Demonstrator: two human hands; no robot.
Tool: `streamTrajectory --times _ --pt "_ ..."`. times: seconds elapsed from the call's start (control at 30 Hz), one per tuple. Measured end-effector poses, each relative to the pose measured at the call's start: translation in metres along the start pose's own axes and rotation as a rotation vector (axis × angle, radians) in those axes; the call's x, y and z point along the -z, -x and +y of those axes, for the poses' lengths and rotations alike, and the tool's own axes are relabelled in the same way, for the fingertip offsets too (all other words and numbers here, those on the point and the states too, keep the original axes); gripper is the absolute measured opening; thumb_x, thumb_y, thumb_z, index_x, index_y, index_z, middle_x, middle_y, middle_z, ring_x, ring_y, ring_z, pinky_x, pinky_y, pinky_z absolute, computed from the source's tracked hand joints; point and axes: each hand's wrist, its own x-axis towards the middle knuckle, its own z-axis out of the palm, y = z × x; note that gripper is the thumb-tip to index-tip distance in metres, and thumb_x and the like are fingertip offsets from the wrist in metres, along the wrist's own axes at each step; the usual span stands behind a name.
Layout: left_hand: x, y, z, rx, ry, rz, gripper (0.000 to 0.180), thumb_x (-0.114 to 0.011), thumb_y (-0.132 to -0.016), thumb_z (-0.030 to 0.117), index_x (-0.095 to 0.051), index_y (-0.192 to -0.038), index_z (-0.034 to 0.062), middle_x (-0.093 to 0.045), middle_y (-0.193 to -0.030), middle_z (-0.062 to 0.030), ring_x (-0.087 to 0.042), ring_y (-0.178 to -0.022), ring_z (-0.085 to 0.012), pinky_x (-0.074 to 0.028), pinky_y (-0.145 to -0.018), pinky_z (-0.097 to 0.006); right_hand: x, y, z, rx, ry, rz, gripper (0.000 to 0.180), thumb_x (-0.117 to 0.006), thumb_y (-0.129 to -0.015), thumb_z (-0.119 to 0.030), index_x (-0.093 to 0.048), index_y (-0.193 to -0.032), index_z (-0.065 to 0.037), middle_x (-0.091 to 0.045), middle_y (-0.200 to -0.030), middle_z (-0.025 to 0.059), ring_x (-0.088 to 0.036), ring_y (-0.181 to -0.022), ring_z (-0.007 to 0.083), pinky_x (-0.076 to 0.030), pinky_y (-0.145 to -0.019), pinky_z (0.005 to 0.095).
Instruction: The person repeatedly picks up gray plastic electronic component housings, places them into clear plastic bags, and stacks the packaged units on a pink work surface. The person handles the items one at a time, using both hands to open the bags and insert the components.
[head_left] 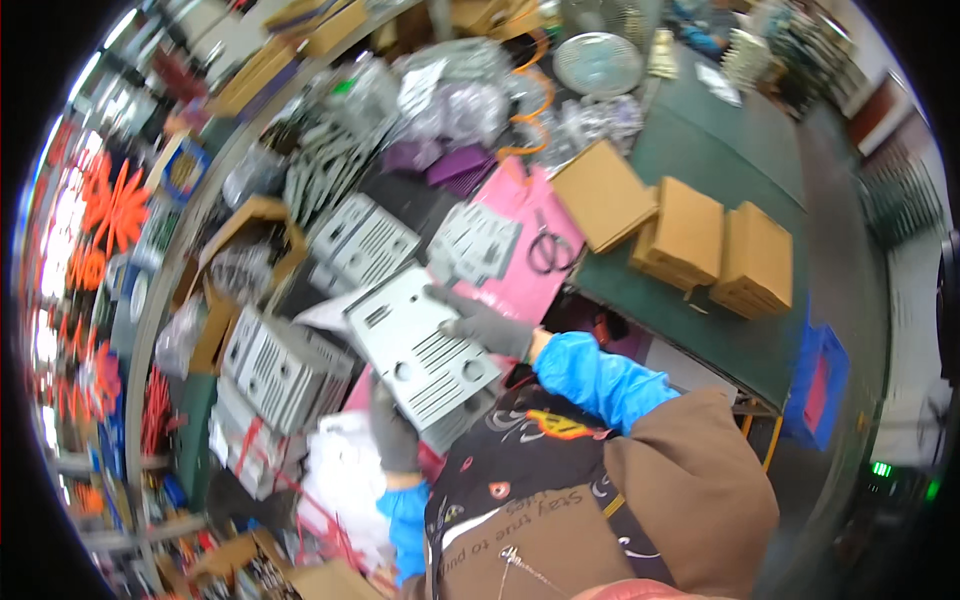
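A light grey slotted metal panel [425, 345] with round holes is held tilted in front of my body. My right hand [485, 325], in a grey glove and blue sleeve, grips its right edge, with fingers lying over the face. My left hand [393, 425], also gloved, is at its lower left edge; its fingertips are partly hidden behind the panel. Beyond it, smaller grey plates [475, 243] and black-handled scissors [548, 252] lie on a pink sheet [540, 205]. A stack of similar panels [365, 240] sits just past the held panel, and another stack [275, 365] stands to the left.
Brown cardboard boxes [685, 230] stand on the green table [735, 140] at right. An open carton [212, 325] with plastic bags is at left. Clear bags [465, 110], an orange coiled hose [540, 100] and a fan [598, 65] are at the back. A blue crate [818, 385] is at far right.
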Motion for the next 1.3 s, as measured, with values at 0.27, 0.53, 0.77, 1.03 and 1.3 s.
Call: streamTrajectory --times 0.27,0.53,0.77,1.03,1.3 --pt "0.019 0.007 -0.058 0.11 -0.003 0.228 0.044 -0.054 -0.096 0.007 -0.047 -0.138 -0.0018 -0.063 -0.12 -0.0117 -0.062 -0.105 -0.0204 -0.049 -0.091 -0.033 0.086 -0.016 0.029 -0.145 1.172 0.434 0.063 -0.062 -0.091 -0.024 -0.037 -0.149 -0.02 -0.067 -0.114 0.016 -0.066 -0.096 0.0344 -0.052 -0.085 0.0439" --pt "0.012 -0.001 -0.056 0.158 -0.447 0.384 0.043 -0.066 -0.087 0.016 -0.06 -0.127 0.0029 -0.07 -0.108 -0.0135 -0.066 -0.098 -0.0212 -0.05 -0.086 -0.034 0.184 -0.063 0.04 -0.105 2.154 -0.007 0.07 -0.064 -0.084 -0.014 -0.038 -0.148 -0.017 -0.045 -0.147 0.0182 -0.052 -0.127 0.041 -0.045 -0.098 0.0534" --pt "0.008 0.005 -0.049 0.208 -1.102 0.442 0.053 -0.066 -0.086 0.037 -0.058 -0.131 0.0101 -0.062 -0.112 -0.0174 -0.063 -0.101 -0.0356 -0.049 -0.085 -0.045 0.181 -0.052 0.043 0.034 2.188 -0.174 0.049 -0.059 -0.085 -0.011 -0.05 -0.134 -0.008 -0.06 -0.115 0.0173 -0.063 -0.096 0.0357 -0.051 -0.083 0.0452" --pt "0.002 0.008 -0.044 0.055 -1.297 0.513 0.055 -0.068 -0.087 0.038 -0.057 -0.131 0.009 -0.059 -0.111 -0.0162 -0.063 -0.094 -0.0337 -0.05 -0.08 -0.044 0.205 -0.045 0.052 0.227 2.052 -0.076 0.025 -0.054 -0.089 -0.016 -0.063 -0.113 -0.013 -0.069 -0.09 0.0115 -0.068 -0.078 0.0302 -0.053 -0.068 0.0424" --pt "-0.047 0.015 0.015 -0.185 -0.672 0.233 0.041 -0.073 -0.087 0.026 -0.063 -0.121 0.0048 -0.066 -0.1 -0.0071 -0.061 -0.077 -0.0133 -0.051 -0.07 -0.031 0.014 0.022 -0.022 0.436 1.297 0.339 0.037 -0.062 -0.087 -0.011 -0.067 -0.123 -0.016 -0.066 -0.081 0.0111 -0.064 -0.065 0.0266 -0.05 -0.058 0.0365"
